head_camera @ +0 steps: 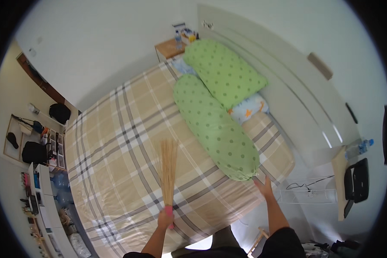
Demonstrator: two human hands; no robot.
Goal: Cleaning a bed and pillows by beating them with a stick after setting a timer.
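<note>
My left hand [165,219] grips the pink handle of a lidi stick broom [168,171]. The broom's thin straw-coloured sticks point away from me over the plaid bedsheet [116,174]. At the bed's right-hand edge is my right hand [264,188], fingers apart, beside the gathered end of a green dotted bolster [216,129]. Whether it touches the bolster or only the sheet is hard to tell. The bolster lies slantwise across the bed. Beyond it, a green dotted pillow [225,71] rests partly over a light blue pillow [248,108] with orange star shapes.
A pale headboard [277,77] runs along the right. At the far corner stands a wooden bedside table [169,48] with a bottle. Another bedside table [339,187] at right bears a bottle [358,150] and a black object. White cabinets [46,187] and shelves line the left.
</note>
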